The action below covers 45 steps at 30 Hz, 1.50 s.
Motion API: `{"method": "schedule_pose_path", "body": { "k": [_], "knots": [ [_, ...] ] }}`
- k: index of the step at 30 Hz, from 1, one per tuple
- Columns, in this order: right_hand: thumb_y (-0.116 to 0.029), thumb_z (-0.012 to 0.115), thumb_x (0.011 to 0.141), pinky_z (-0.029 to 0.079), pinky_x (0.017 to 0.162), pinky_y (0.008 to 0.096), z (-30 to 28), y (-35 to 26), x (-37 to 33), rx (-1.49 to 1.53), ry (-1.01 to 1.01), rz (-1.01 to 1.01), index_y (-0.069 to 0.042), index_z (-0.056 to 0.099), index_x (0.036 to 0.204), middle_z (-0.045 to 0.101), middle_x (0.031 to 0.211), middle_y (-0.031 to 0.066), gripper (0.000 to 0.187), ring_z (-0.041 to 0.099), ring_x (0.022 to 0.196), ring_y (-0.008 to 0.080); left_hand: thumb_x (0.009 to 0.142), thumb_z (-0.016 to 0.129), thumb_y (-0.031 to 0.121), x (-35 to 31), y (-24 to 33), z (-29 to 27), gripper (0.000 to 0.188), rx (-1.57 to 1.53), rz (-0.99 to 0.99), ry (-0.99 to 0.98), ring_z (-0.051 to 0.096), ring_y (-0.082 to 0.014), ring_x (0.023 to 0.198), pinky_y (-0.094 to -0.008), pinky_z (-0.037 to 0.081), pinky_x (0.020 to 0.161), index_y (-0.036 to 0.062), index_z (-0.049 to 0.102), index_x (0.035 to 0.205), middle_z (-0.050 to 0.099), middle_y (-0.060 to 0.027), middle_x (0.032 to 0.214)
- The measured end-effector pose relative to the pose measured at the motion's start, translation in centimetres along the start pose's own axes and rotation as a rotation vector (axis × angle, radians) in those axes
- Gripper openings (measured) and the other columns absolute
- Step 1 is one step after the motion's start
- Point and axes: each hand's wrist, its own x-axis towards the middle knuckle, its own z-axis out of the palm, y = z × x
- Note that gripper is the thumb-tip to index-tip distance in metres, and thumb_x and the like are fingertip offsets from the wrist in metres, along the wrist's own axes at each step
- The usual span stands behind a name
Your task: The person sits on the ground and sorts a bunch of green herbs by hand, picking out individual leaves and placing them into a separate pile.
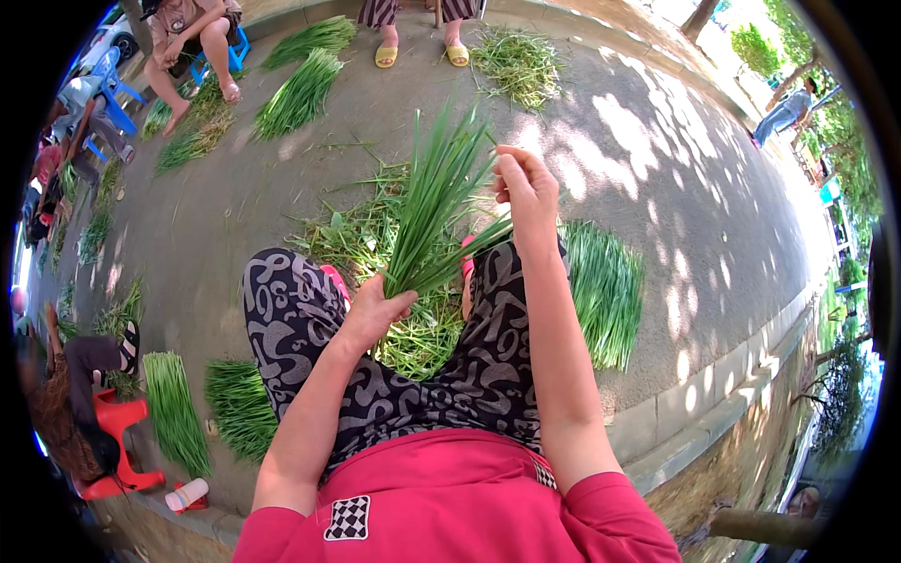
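Note:
My left hand (375,314) is closed around the lower ends of a bunch of green chives (434,202), whose long flat leaves fan upward between my knees. Beside the leaf tips, my right hand (527,192) is raised with thumb and fingers pinched together. Whatever lies in that pinch is too small to make out. Below the bunch, a loose pile of trimmed leaves and stalks (422,342) covers the ground between my feet. A neat heap of chives (601,291) rests just outside my right knee, and another heap (239,408) lies by my left thigh.
More chives (175,413) lie at the left near a red stool (120,436) and a white cup (186,494). Ahead are further bundles (300,92) and a scrap pile (518,68). Several people sit around, one with yellow slippers (386,57). A kerb (694,413) runs along the right.

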Motion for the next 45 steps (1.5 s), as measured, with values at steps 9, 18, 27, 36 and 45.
{"method": "schedule_pose_path", "body": {
  "k": [9, 18, 27, 36, 45],
  "knots": [
    [-0.019, 0.065, 0.086, 0.036, 0.052, 0.0207, 0.7, -0.1, 3.1, -0.208, -0.167, 0.017, 0.001, 0.064, 0.107, 0.051, 0.07, -0.0047, 0.029, 0.044, 0.06, 0.0033, 0.084, 0.064, 0.008, -0.1, -0.3, 0.0, 0.029, -0.062, 0.052, -0.03, 0.055, -0.0089, 0.065, -0.0248, 0.045, 0.06, -0.002, 0.055, 0.11, 0.062, -0.0023, 0.084],
    [-0.017, 0.064, 0.086, 0.034, 0.051, 0.0204, 0.9, -1.5, 1.4, -0.044, -0.159, 0.039, -0.003, 0.06, 0.09, 0.052, 0.066, -0.0029, 0.015, 0.045, 0.056, 0.005, 0.086, 0.067, 0.021, 0.1, -0.4, 0.0, 0.034, -0.048, 0.026, -0.029, 0.054, -0.0087, 0.064, -0.0244, 0.045, 0.058, -0.0004, 0.054, 0.109, 0.059, -0.0014, 0.082],
    [-0.016, 0.046, 0.099, 0.042, 0.051, 0.0233, 1.2, -1.7, -2.2, 0.42, -0.136, 0.204, -0.008, 0.049, 0.096, 0.066, 0.092, 0.013, 0.009, 0.056, 0.059, 0.0117, 0.086, 0.068, 0.04, 0.4, -0.8, -0.3, 0.04, -0.189, 0.038, -0.024, 0.052, -0.0091, 0.063, -0.0242, 0.042, 0.057, 0.0051, 0.053, 0.096, 0.053, 0.0005, 0.074],
    [-0.026, 0.047, 0.1, 0.045, 0.058, 0.021, 1.2, 0.6, -3.0, 0.522, -0.3, 0.161, -0.005, 0.046, 0.125, 0.064, 0.103, 0.0104, 0.033, 0.06, 0.07, 0.0095, 0.087, 0.069, 0.031, 0.3, -1.0, -0.2, 0.034, -0.122, 0.027, -0.028, 0.052, -0.0079, 0.062, -0.0227, 0.043, 0.056, 0.0039, 0.053, 0.099, 0.054, 0.0015, 0.075],
    [-0.015, 0.059, 0.094, 0.042, 0.059, 0.0185, 1.4, 1.6, -4.4, 0.186, -0.477, 0.147, -0.004, 0.06, 0.115, 0.063, 0.095, 0.0021, 0.024, 0.055, 0.072, 0.0037, 0.087, 0.069, 0.033, 0.4, -1.1, -0.3, 0.036, -0.032, 0.051, -0.056, 0.052, -0.0073, 0.062, -0.0225, 0.043, 0.054, 0.0035, 0.053, 0.101, 0.055, 0.0009, 0.075]
  ]
}}
